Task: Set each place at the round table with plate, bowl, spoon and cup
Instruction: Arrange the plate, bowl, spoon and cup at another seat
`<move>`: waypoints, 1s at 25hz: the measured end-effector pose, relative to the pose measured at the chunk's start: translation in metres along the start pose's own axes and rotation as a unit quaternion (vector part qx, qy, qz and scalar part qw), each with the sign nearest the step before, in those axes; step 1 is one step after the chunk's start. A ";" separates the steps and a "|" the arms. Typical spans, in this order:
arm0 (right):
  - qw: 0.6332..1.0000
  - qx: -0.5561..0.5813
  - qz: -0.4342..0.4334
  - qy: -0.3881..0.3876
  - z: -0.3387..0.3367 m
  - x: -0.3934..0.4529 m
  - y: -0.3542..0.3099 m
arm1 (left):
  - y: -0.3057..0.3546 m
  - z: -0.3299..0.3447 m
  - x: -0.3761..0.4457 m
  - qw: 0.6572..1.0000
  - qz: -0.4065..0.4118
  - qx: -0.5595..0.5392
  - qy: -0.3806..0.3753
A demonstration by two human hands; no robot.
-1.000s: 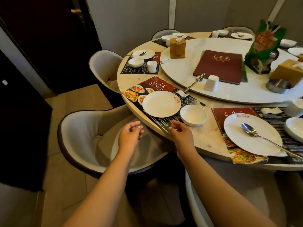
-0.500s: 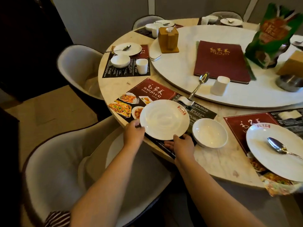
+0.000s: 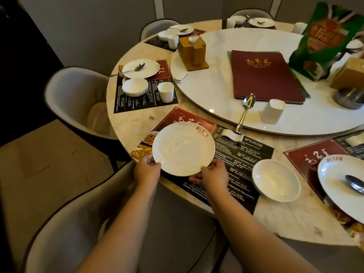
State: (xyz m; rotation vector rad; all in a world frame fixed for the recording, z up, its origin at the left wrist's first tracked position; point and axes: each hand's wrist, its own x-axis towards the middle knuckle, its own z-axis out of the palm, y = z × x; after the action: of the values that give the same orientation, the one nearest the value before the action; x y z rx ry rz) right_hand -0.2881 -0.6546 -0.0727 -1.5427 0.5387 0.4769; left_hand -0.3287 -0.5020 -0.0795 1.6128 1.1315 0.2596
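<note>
Plate [image 3: 183,148] now gripped, nudged left on placemat [image 3: 244,160]: left hand [image 3: 146,171] at 7 o'clock, right hand [image 3: 213,175] at 5. Step: centring plate. Next: fetch spoon [image 3: 246,110], cup [image 3: 272,111] from 1 o'clock.

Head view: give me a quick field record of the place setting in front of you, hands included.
plate: white plate over the placemat
left hand: left hand grips the plate's near-left rim
right hand: right hand grips its near-right rim
bowl: bowl at the placemat's right end
spoon: spoon lies on the turntable, handle over its edge
cup: cup upside down on the turntable
missing at place: spoon, cup
</note>
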 end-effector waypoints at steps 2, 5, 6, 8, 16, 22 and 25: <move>1.000 0.002 0.013 -0.006 0.018 0.007 -0.005 | 0.007 -0.007 0.014 1.000 0.006 0.005 -0.001; 1.000 0.001 0.013 -0.004 0.034 0.013 -0.007 | 0.009 -0.012 0.030 1.000 0.007 -0.003 -0.003; 1.000 0.003 0.012 -0.001 0.037 0.014 -0.007 | 0.008 -0.013 0.033 1.000 0.007 -0.004 -0.006; 1.000 0.011 0.010 0.004 0.042 0.015 -0.006 | 0.007 -0.014 0.038 1.000 0.007 -0.003 -0.015; 0.999 -0.031 -0.002 -0.023 0.027 0.004 -0.003 | 0.001 -0.014 0.018 0.993 0.089 0.075 -0.005; 0.955 -0.188 -0.189 0.134 -0.054 -0.025 -0.004 | 0.013 0.038 -0.064 0.973 0.162 0.034 -0.163; 0.922 -0.252 -0.194 0.221 -0.108 -0.024 -0.001 | 0.015 0.079 -0.100 0.959 0.160 0.041 -0.229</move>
State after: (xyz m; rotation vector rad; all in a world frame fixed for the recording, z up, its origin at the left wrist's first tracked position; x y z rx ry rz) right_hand -0.3097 -0.7616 -0.0528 -2.2187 0.4507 -0.0603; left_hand -0.3198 -0.6287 -0.0591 1.8085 0.5320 0.0398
